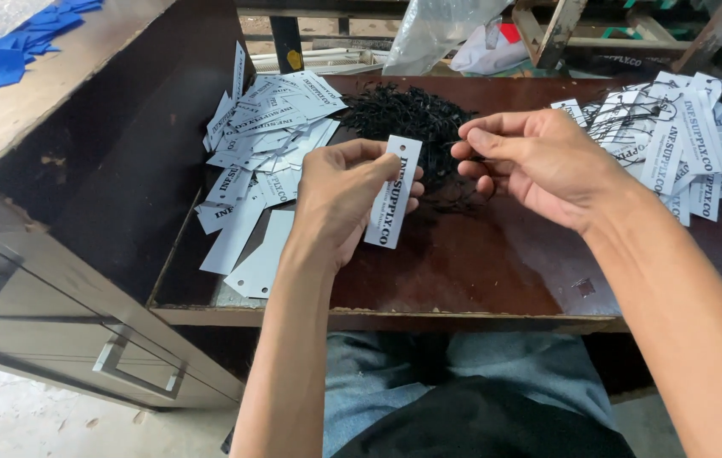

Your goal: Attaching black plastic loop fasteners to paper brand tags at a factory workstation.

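Head view: left hand (340,199) holds one tag (392,192), right hand (539,161) perhaps one string (468,156).

- The worktop (463,271) is a dark reddish-brown wooden board, worn and scuffed, with a pale front edge.
- On its left part lies a loose heap of white card tags (268,136), overlapping; several spill toward the front left corner, some blank side up.
- At the back middle sits a tangled pile of black strings (408,114).
- On the right part lies a second heap of white tags (675,144), with black strings threaded through them, reaching the worktop's right edge.
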